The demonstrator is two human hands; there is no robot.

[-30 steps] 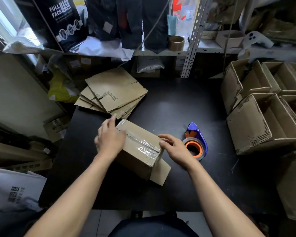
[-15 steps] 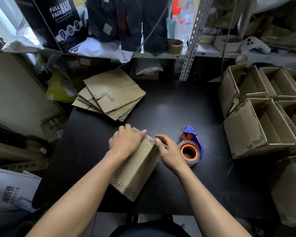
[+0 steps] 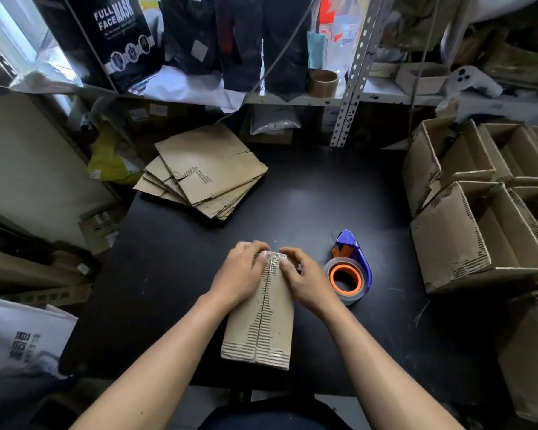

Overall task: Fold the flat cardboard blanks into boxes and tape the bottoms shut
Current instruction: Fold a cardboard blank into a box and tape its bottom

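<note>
Fingers (image 3: pixel 288 254) of both hands curl over the far taped end of one box (image 3: pixel 261 318) at table centre; left hand (image 3: pixel 239 274), right hand (image 3: pixel 308 279). One tape dispenser (image 3: pixel 350 273) at 3 o'clock; one blank stack (image 3: pixel 205 172) at 11 o'clock.

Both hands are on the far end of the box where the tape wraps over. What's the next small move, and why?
Probably rub the tape end down flat. Left hand and right hand grip the box at that edge, thumbs at the shiny tape. The dispenser lies aside, so taping looks done.
</note>
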